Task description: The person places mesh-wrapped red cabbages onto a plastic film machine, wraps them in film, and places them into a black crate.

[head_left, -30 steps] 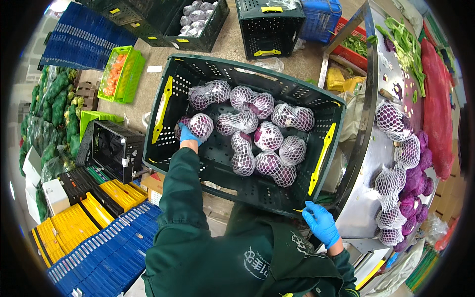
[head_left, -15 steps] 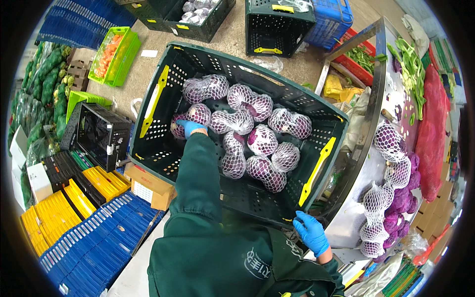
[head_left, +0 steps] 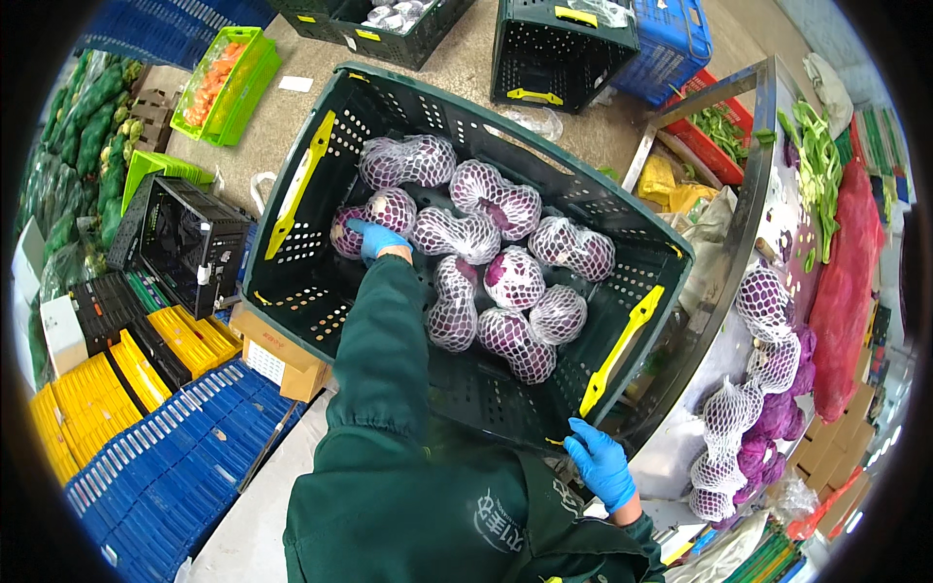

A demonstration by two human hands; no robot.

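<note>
A dark green crate (head_left: 573, 197), seen from above, stands slightly aslant in front of the person, its sides pierced with round holes. To its right runs a metal desk (head_left: 695, 396), and at the lower left lies a long row of folded blue crates (head_left: 185, 457) beside folded yellow crates (head_left: 87, 408). A long red sack (head_left: 846, 291) rests along the far side of the desk. Beyond the dark green crate, a second green crate (head_left: 573, 58) sits on the floor next to a blue crate (head_left: 671, 44), while a lime-green crate (head_left: 248, 102) holding orange produce is farther left. A cardboard box (head_left: 303, 377) is just beside the near left corner of the dark green crate. Inside that crate, mesh bundles of purple cabbages (head_left: 515, 340) lie spread over the bottom, and a line of netted cabbages (head_left: 729, 408) runs along the desk. The left hand (head_left: 381, 241), in a blue glove, rests against one netted pair (head_left: 394, 207) by the crate's left wall; its fingers are partly hidden, so whether it grips cannot be told. The gloved right hand (head_left: 600, 462) is near the crate's near right corner, fingers loosely bent and grasping nothing visible. Yellow handles (head_left: 622, 350) mark the crate's two short ends.
</note>
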